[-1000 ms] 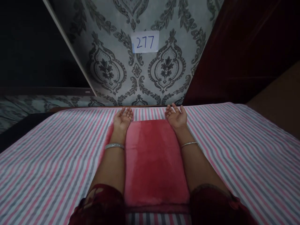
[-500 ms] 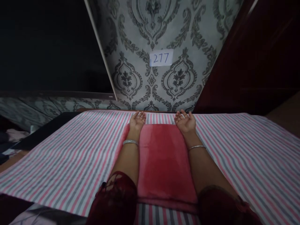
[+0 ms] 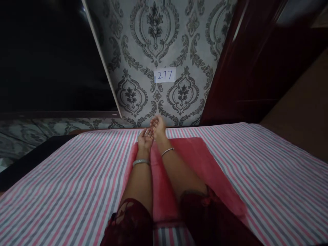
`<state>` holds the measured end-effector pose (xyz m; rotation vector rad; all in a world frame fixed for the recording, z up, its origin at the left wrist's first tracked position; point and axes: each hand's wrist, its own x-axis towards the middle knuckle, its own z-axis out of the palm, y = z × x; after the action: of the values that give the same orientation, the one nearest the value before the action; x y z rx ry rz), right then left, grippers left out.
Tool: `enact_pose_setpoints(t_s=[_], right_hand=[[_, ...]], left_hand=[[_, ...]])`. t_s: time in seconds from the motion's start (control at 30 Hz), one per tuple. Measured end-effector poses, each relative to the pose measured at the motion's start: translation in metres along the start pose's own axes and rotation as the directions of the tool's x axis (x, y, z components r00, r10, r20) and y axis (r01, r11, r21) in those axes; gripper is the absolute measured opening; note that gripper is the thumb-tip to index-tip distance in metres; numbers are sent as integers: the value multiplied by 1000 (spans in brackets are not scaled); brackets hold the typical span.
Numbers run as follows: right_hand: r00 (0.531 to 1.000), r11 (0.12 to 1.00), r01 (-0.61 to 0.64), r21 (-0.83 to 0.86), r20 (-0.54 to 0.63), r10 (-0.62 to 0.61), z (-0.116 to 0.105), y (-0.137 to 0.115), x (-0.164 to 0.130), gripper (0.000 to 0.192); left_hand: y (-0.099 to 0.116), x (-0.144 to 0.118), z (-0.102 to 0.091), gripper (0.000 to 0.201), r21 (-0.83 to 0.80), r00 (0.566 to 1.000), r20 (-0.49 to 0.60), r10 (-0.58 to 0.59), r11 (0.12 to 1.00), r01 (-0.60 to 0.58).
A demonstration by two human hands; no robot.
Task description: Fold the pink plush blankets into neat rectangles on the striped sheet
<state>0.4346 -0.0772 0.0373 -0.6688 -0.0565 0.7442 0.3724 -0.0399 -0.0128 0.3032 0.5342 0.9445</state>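
Note:
A folded red plush cloth (image 3: 197,155) lies on the striped sheet in front of me. My left hand (image 3: 145,138) rests palm up at its far left corner, with slightly bent fingers apart and nothing in them. Just beyond and to the right, my right hand (image 3: 158,127) is turned toward the left one, palm up, fingers loosely spread. The two hands nearly touch or overlap at the fingers; which, I cannot tell. My right forearm slants across the cloth, hiding part of its middle, while my left forearm covers much of its left side.
A pink, grey and white striped sheet (image 3: 84,171) covers the table. Behind it is a patterned wall with a paper marked 277 (image 3: 165,74). A large dark screen (image 3: 51,61) hangs at the left. Dark red glossy furniture (image 3: 246,68) stands at the right.
My right hand has swung left from the cloth's far right corner to beside my left hand. More of the cloth's right side shows now. The view has shifted slightly.

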Motion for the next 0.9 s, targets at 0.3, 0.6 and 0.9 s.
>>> enact_pose_setpoints(t_s=[0.3, 0.6, 0.9], right_hand=[[997, 998, -57, -5, -57, 56, -63, 17, 34, 13], [1000, 1000, 17, -12, -19, -17, -125, -72, 40, 20], [996, 996, 78, -31, -39, -79, -149, -104, 39, 23]], left_hand=[[-3, 14, -5, 14, 37, 999, -44, -14, 999, 16], [-2, -1, 1, 13, 49, 1000, -4, -1, 999, 1], [-3, 7, -4, 13, 76, 999, 36, 12, 997, -14]])
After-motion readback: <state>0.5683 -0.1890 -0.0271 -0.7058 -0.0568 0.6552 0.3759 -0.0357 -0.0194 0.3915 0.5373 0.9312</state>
